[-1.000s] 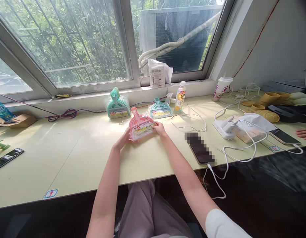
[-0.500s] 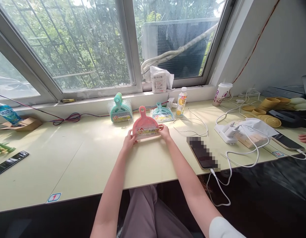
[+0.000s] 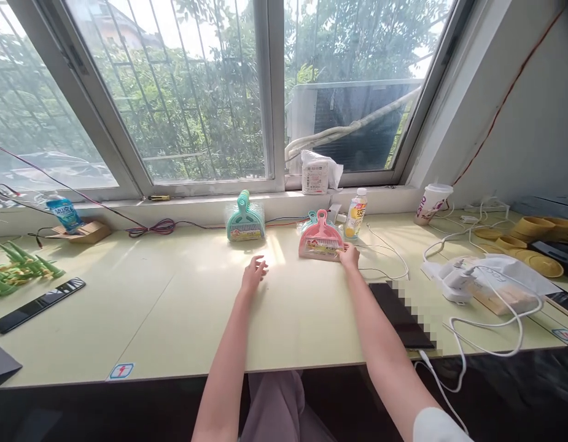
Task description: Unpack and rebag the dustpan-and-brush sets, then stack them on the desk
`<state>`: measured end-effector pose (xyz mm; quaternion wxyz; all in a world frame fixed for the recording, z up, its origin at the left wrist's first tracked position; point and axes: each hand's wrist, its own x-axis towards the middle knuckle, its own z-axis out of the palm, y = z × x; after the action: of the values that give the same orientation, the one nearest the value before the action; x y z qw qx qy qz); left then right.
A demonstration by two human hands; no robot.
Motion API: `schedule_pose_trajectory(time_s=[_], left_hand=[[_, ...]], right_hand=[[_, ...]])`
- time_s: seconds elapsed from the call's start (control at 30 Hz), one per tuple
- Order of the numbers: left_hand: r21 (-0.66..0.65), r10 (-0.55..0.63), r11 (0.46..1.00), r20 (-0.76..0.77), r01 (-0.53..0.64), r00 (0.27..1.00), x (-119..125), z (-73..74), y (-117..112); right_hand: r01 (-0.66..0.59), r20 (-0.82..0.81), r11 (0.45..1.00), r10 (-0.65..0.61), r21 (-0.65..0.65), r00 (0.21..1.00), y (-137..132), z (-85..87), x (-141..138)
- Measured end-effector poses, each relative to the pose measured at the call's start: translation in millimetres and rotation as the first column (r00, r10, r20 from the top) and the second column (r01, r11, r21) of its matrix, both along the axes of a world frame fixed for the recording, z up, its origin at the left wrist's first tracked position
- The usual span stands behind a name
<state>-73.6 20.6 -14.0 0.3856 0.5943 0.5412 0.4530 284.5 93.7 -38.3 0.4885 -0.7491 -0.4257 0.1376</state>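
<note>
A pink packaged mini dustpan set (image 3: 321, 237) stands at the back of the pale desk (image 3: 182, 313), leaning in front of a teal set (image 3: 311, 218). My right hand (image 3: 349, 254) grips the pink set's lower right corner. A stack of green-teal sets (image 3: 245, 218) stands further left by the window ledge. My left hand (image 3: 254, 273) rests on the desk with fingers spread, holding nothing, below and right of that stack.
A drink bottle (image 3: 356, 214), a white packet (image 3: 315, 173) and a cup (image 3: 430, 203) sit near the sill. A phone (image 3: 401, 314), charger with white cables (image 3: 468, 279), yellow dishes (image 3: 535, 236) lie right. A black phone (image 3: 39, 304), green pieces (image 3: 16, 270) lie left.
My right hand has carried the pink set to the right and set it against the teal one. My left hand has let go of it. The view has tilted up.
</note>
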Motion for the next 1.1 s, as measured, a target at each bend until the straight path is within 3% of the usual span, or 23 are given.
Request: schedule_pose_trajectory(time_s=[0.1, 0.3, 0.47, 0.63, 0.73, 0.93, 1.1], left_hand=[[0.001, -0.018, 1.000, -0.016, 0.018, 1.000, -2, 0.1, -1], [-0.046, -0.023, 0.999, -0.018, 0.022, 1.000, -4, 1.9, 6], [-0.051, -0.015, 0.999, -0.045, 0.013, 0.999, -3, 0.3, 15], [-0.047, -0.001, 0.999, -0.107, -0.004, 0.994, 0, -1.8, 20], [-0.055, 0.000, 0.998, -0.116, -0.006, 0.993, 2, -1.4, 21], [-0.044, 0.021, 0.999, -0.109, -0.026, 0.994, 3, -2.0, 20], [-0.052, 0.013, 0.998, -0.105, -0.019, 0.994, 3, -1.6, 19]], right_hand=[[0.011, 0.094, 1.000, -0.013, 0.025, 0.996, 16, 5.8, -9], [0.039, 0.098, 0.997, -0.045, 0.066, 0.994, 47, 10.1, -28], [0.191, 0.079, 0.978, -0.198, 0.090, 0.977, 60, 6.9, -28], [0.323, 0.153, 0.932, -0.347, 0.163, 0.925, 62, 1.2, -26], [0.374, 0.138, 0.922, -0.386, 0.102, 0.912, 63, -0.2, -24], [0.299, 0.170, 0.950, -0.310, 0.087, 0.935, 52, 2.6, -25], [0.262, 0.217, 0.957, -0.285, 0.128, 0.934, 29, 18.5, -41]])
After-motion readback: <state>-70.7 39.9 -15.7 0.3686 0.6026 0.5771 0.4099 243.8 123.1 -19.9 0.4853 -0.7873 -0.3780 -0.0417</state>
